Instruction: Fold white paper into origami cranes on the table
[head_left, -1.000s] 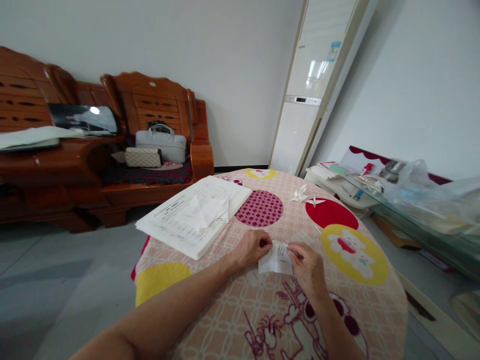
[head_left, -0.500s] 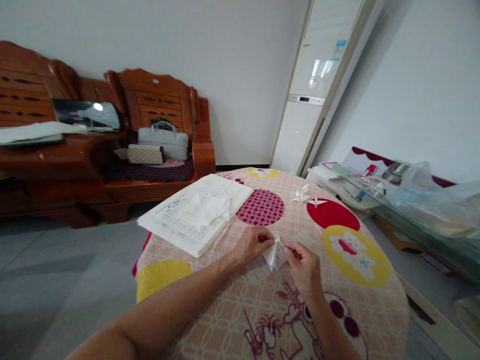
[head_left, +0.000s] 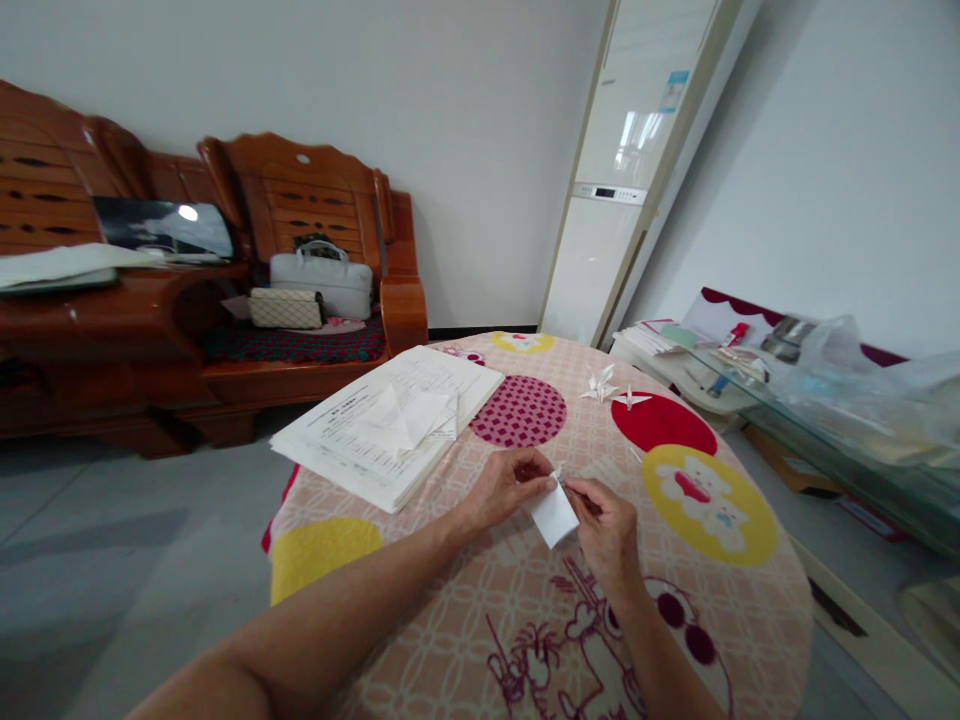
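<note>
A small folded white paper (head_left: 553, 518) is held between my two hands, above the patterned tablecloth. My left hand (head_left: 512, 487) pinches its upper left edge between thumb and fingers. On the other side, my right hand (head_left: 606, 522) grips the upper right edge with closed fingertips. The lower part of the paper hangs as a flat square-cornered flap toward me; its top is partly hidden by my fingers. Beyond my hands lie a folded white paper crane (head_left: 600, 384) and a second paper crane (head_left: 631, 398) near the red circle.
A stack of printed sheets (head_left: 367, 430) with a creased paper (head_left: 401, 418) on top lies at the table's left. To the right stands a glass-topped cabinet (head_left: 757, 410) with plastic bags (head_left: 840, 375). Wooden chairs (head_left: 315, 210) and an air conditioner (head_left: 600, 220) stand behind.
The paper, earlier partly opened with pointed folds, now shows a flat, smooth flap facing me. Both hands keep their pinch and have hardly moved. The view has shifted slightly.
</note>
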